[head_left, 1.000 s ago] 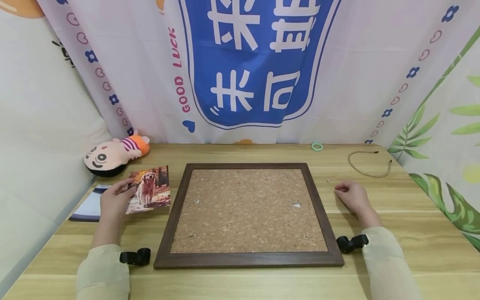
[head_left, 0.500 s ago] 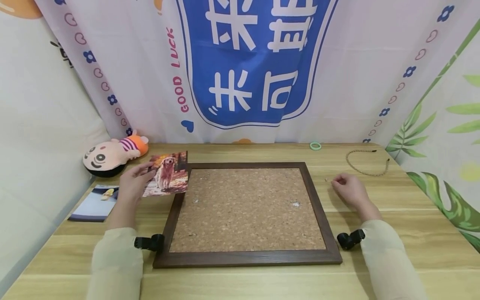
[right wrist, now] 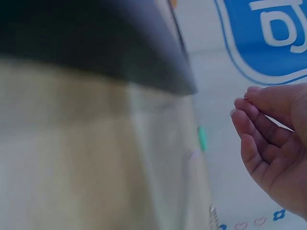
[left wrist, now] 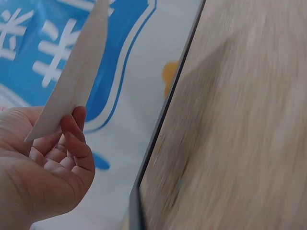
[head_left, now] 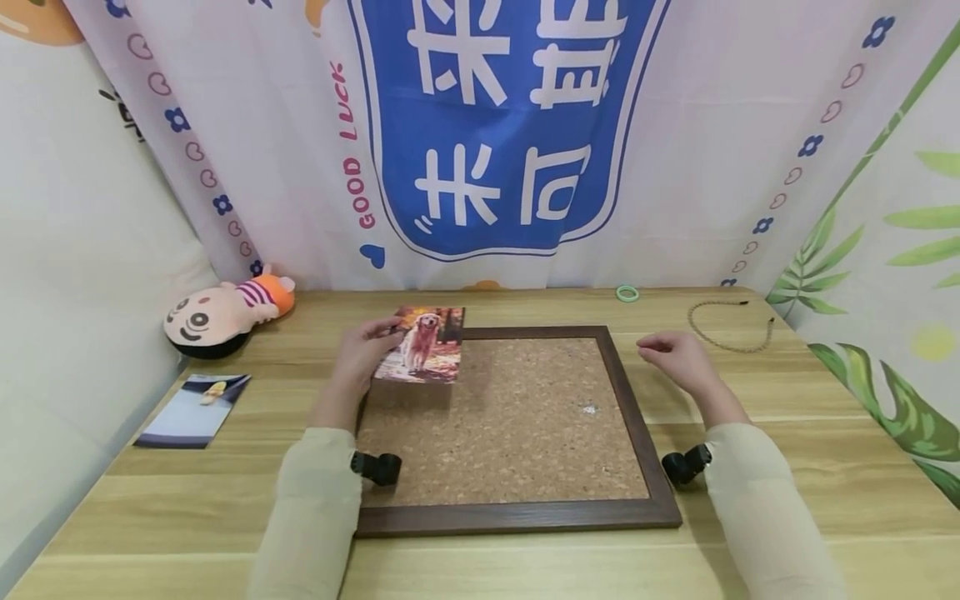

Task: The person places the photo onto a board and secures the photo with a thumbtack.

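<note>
My left hand (head_left: 363,354) pinches the left edge of a photo (head_left: 422,346) of a golden retriever among autumn leaves. Tilted up, the photo hangs over the far left part of a brown-framed cork board (head_left: 517,450). In the left wrist view its pale back (left wrist: 79,72) faces the camera, with curled fingertips (left wrist: 76,117) against it. My right hand (head_left: 675,362) hovers just right of the frame, thumb and index fingertips together. Between them, in the right wrist view, shows a tiny dark sliver like a pin (right wrist: 245,98), mostly hidden.
A second photo (head_left: 191,412) lies on the table at left, near a plush doll (head_left: 225,312). At the back right are a green ring (head_left: 627,293) and a braided headband (head_left: 731,346). A printed cloth (head_left: 667,167) hangs behind the table.
My left hand has carried the dog photo rightward from above the second photo to over the cork board, uncovering the second photo. My right hand has shifted slightly left and away from me.
</note>
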`<state>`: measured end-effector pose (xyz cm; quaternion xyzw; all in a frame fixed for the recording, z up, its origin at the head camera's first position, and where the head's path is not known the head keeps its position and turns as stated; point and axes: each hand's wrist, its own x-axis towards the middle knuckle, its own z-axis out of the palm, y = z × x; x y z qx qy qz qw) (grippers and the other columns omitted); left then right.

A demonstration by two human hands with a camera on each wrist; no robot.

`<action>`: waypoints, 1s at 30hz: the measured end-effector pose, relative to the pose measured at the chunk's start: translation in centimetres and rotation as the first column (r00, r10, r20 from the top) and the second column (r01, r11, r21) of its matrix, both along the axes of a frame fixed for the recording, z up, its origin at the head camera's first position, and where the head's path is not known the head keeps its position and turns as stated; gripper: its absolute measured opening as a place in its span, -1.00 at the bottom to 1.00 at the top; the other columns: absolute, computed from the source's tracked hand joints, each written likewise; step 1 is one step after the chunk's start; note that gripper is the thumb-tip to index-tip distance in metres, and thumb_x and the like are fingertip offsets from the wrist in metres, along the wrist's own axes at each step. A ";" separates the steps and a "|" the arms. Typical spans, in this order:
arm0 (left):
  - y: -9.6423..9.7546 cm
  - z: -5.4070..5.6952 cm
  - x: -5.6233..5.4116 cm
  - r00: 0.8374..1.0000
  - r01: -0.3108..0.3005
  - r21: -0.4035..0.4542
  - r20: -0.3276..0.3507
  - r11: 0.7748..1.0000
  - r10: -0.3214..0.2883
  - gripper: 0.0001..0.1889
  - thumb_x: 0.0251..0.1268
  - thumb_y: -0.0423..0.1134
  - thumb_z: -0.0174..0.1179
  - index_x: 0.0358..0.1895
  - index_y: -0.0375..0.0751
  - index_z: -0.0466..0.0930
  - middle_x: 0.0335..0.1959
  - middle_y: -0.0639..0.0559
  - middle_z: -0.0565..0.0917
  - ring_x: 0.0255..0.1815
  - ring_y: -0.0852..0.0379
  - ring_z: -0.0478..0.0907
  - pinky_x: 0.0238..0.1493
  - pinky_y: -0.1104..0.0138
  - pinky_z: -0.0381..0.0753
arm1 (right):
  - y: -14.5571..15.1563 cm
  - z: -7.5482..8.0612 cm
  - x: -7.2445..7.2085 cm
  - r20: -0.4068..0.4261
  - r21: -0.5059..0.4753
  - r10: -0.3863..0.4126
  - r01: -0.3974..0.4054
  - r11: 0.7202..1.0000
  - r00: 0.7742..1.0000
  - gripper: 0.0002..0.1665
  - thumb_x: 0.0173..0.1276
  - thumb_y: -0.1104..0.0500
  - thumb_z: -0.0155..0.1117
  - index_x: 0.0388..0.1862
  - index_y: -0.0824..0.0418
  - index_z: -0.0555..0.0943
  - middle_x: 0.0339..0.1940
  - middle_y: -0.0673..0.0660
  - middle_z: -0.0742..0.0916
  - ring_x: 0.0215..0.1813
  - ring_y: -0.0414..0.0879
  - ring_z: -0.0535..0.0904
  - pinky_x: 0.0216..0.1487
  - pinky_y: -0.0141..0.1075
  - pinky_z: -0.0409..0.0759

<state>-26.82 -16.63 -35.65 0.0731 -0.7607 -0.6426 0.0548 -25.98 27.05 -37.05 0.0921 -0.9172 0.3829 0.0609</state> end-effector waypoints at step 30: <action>14.3 0.1 -1.6 0.973 0.206 0.129 0.079 0.970 -0.218 -0.50 -0.10 -0.57 0.14 0.04 -0.22 0.47 -0.19 -0.12 0.52 -0.42 0.18 0.42 -0.48 0.43 0.44 | -7.4 6.7 -4.2 0.065 -0.229 0.117 -0.100 0.968 0.991 -0.71 0.19 0.24 0.14 -0.18 0.43 0.52 -0.35 0.30 0.61 -0.36 -0.09 0.51 -0.27 -0.26 0.46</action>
